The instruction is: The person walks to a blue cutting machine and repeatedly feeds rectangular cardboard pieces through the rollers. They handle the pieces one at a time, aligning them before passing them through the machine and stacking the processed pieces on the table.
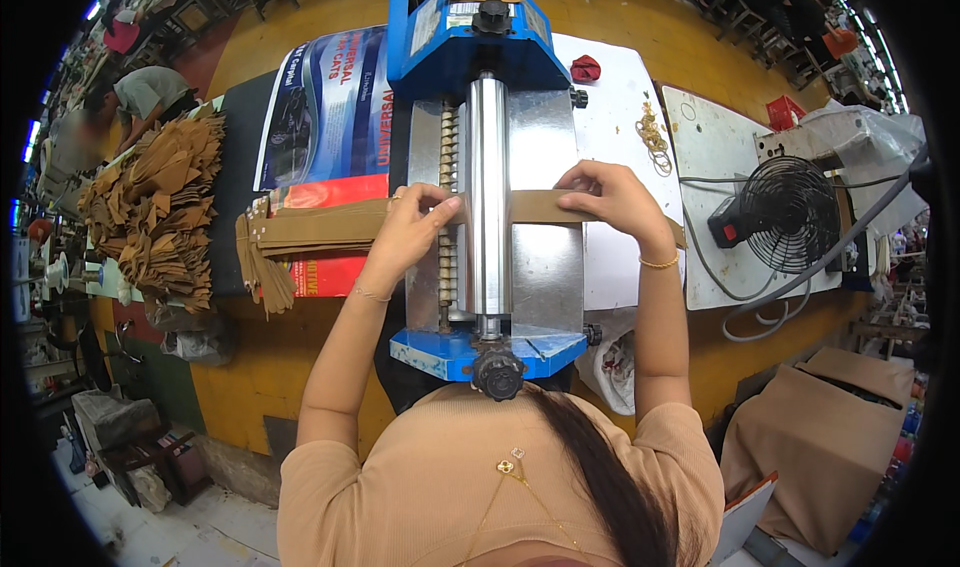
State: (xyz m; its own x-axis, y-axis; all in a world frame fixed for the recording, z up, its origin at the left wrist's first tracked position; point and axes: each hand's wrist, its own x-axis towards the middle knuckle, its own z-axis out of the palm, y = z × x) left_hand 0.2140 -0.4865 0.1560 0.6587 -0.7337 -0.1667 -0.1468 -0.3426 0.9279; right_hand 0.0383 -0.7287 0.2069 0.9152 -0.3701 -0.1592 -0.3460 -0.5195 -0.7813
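In front of me stands a blue machine [470, 42] with a shiny metal roller [488, 197] running away from me. A flat brown strip [535, 207] passes crosswise at the roller and shows on both sides of it. My left hand [412, 225] is closed on the strip just left of the roller, fingertips close to the metal. On the right side, my right hand [618, 205] pinches the strip between thumb and fingers over the machine's metal plate [545, 277]. More brown strips [320, 227] lie stacked to the left of my left hand.
A large heap of brown pieces [160, 207] sits at the far left. On the right are a black fan [785, 217] with cables, yellowish rings [653, 137] and a red cloth bundle [585, 68]. Black knobs [497, 370] stick out from the machine. Another person [155, 92] bends at the upper left.
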